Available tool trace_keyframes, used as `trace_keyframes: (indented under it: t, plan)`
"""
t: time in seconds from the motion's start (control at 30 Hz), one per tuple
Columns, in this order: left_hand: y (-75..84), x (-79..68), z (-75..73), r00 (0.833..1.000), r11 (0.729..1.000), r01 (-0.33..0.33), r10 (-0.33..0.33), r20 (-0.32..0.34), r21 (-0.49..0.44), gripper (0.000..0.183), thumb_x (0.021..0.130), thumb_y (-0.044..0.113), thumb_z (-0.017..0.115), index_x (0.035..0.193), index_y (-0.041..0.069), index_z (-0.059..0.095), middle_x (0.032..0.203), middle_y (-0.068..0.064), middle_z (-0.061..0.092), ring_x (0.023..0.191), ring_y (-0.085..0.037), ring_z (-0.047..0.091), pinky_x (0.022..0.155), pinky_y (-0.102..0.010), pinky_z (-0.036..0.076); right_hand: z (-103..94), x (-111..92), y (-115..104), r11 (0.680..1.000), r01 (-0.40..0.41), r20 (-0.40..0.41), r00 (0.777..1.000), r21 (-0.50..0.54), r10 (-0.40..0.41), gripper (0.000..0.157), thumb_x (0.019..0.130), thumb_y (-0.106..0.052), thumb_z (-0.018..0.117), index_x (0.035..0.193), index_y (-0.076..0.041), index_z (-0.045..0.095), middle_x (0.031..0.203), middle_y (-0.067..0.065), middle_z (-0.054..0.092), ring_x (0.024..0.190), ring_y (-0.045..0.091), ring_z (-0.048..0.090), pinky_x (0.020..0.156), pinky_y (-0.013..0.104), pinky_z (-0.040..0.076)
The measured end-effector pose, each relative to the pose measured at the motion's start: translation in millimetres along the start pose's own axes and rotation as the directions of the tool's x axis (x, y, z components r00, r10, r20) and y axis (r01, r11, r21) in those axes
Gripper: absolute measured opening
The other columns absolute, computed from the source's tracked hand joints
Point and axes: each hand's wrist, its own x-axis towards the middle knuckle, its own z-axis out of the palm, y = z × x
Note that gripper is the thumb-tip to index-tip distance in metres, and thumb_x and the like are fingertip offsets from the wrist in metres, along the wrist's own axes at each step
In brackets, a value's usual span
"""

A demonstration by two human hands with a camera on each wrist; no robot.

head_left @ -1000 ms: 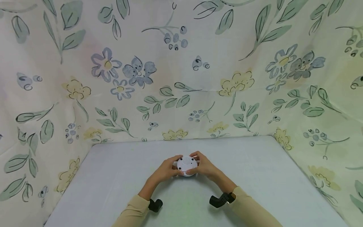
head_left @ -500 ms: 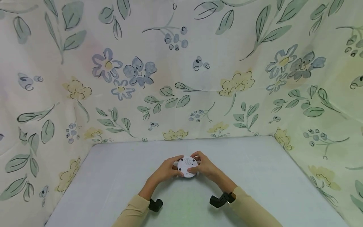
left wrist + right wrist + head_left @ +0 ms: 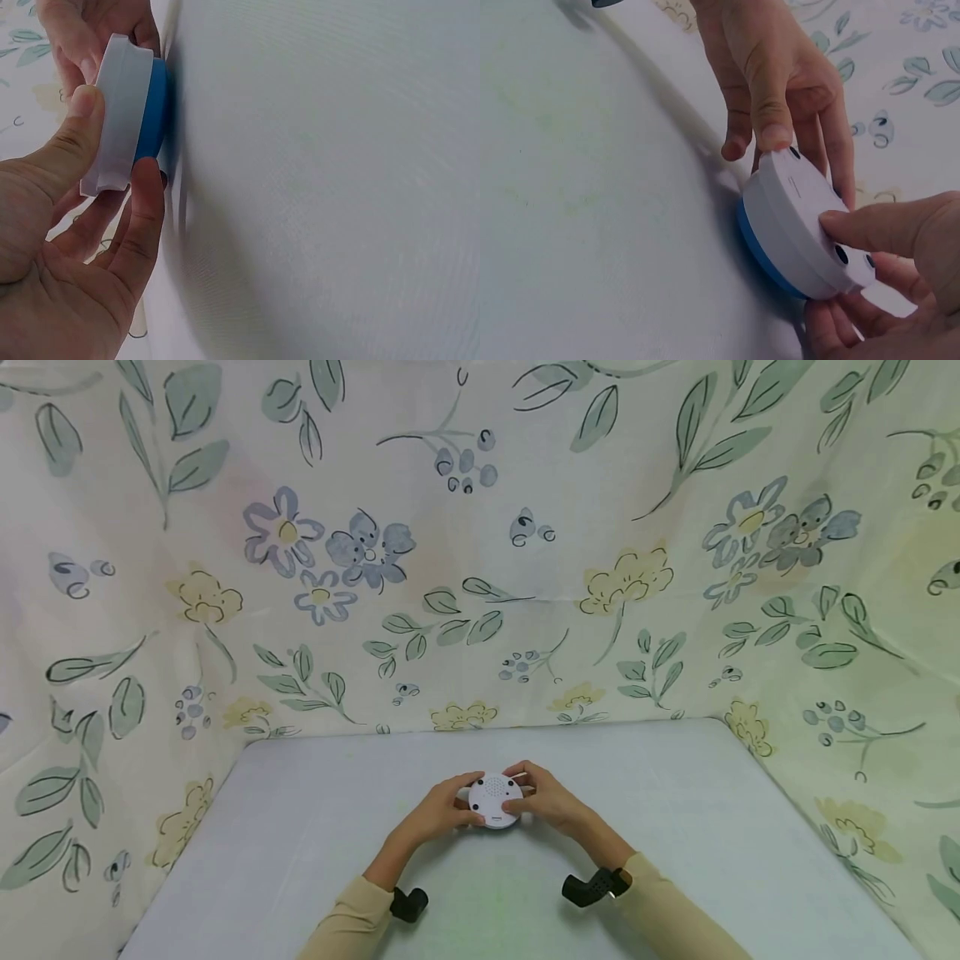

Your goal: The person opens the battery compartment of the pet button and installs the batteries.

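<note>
A round white device (image 3: 489,800) is face up on its back side, showing a cluster of small holes and several dark round feet. Its underside is blue, and the white body (image 3: 124,112) shows edge-on in the left wrist view. My left hand (image 3: 444,806) grips its left edge, thumb on the upper face and fingers below. From the right, my right hand (image 3: 553,800) holds it the same way, with the thumb (image 3: 870,226) lying on the white face near a dark foot. The device is close over the table.
A white-covered table (image 3: 315,827) lies under both hands. Floral cloth (image 3: 480,560) hangs behind it and at both sides. Black wrist cameras (image 3: 411,904) are worn on both arms, below beige sleeves (image 3: 352,914).
My right thumb has moved from the device's lower edge up and right onto its face. The right forearm has shifted slightly right. The device and left hand have hardly moved.
</note>
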Motion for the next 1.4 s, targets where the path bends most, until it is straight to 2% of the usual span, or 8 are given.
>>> trace_keyframes:
  t: [0.2,0.4,0.67,0.83,1.0,1.1,1.4]
  plan:
    - [-2.5,-0.7,-0.9,1.0,1.0,0.006,-0.006,-0.008,-0.017,0.073,0.09,0.009,0.079,0.152,0.0,0.042,0.148,-0.02,0.047,0.092,-0.02,0.065,0.069,-0.031,0.055,-6.7,-4.4,3.0,0.997,0.075,0.11,0.991,-0.016,-0.072,0.062,0.083,-0.004,0.083,0.138,-0.003,0.053,0.137,0.014,0.053,0.118,0.032,0.054,0.096,0.044,0.046]
    - [-3.3,-1.1,0.3,1.0,0.998,-0.019,0.018,-0.02,-0.063,0.07,0.09,0.007,0.078,0.15,-0.004,0.044,0.145,-0.022,0.05,0.091,-0.02,0.067,0.07,-0.033,0.056,-9.0,-6.6,8.0,0.98,0.155,0.175,0.976,-0.122,-0.132,0.084,0.079,-0.01,0.089,0.15,-0.003,0.043,0.145,0.011,0.048,0.122,0.031,0.054,0.097,0.038,0.049]
    - [-4.8,0.5,1.5,0.994,0.997,-0.054,0.049,-0.099,-0.047,0.071,0.083,0.013,0.086,0.145,0.001,0.053,0.142,-0.017,0.056,0.096,-0.023,0.07,0.079,-0.033,0.056,-5.5,-9.0,7.7,0.943,0.247,0.167,0.963,-0.223,-0.213,0.089,0.08,-0.017,0.09,0.152,0.0,0.04,0.149,0.016,0.044,0.12,0.033,0.055,0.093,0.037,0.052]
    - [-6.4,1.4,3.7,0.99,0.996,-0.063,0.054,-0.133,-0.061,0.071,0.079,0.013,0.09,0.141,0.004,0.058,0.139,-0.014,0.059,0.095,-0.02,0.071,0.078,-0.033,0.056,-3.4,-12.0,5.7,0.903,0.293,0.143,0.955,-0.314,-0.26,0.093,0.079,-0.023,0.092,0.153,-0.001,0.04,0.148,0.015,0.046,0.115,0.027,0.055,0.091,0.035,0.052]
    - [-6.0,1.7,4.9,0.988,0.995,-0.059,0.047,-0.15,-0.079,0.069,0.079,0.015,0.09,0.141,0.005,0.059,0.137,-0.014,0.06,0.094,-0.02,0.071,0.077,-0.032,0.056,-2.4,-13.0,5.2,0.868,0.317,0.129,0.949,-0.382,-0.289,0.096,0.077,-0.029,0.092,0.153,-0.003,0.041,0.146,0.014,0.048,0.111,0.025,0.054,0.089,0.036,0.052]
    - [-5.1,1.5,3.9,0.988,0.993,-0.075,0.062,-0.14,-0.088,0.071,0.079,0.014,0.09,0.142,0.003,0.057,0.138,-0.017,0.059,0.096,-0.023,0.07,0.078,-0.033,0.057,-3.1,-12.3,6.4,0.863,0.316,0.118,0.948,-0.394,-0.294,0.096,0.076,-0.033,0.093,0.153,-0.004,0.042,0.147,0.013,0.048,0.113,0.025,0.055,0.089,0.038,0.051]
    - [-5.2,0.0,2.0,0.992,0.984,-0.092,0.078,-0.1,-0.152,0.076,0.082,0.007,0.087,0.148,0.002,0.05,0.145,-0.019,0.051,0.108,-0.033,0.065,0.084,-0.038,0.056,-7.0,-7.1,10.7,0.892,0.343,0.124,0.939,-0.295,-0.32,0.093,0.077,-0.029,0.093,0.151,-0.001,0.044,0.142,0.011,0.052,0.108,0.025,0.059,0.087,0.036,0.053]
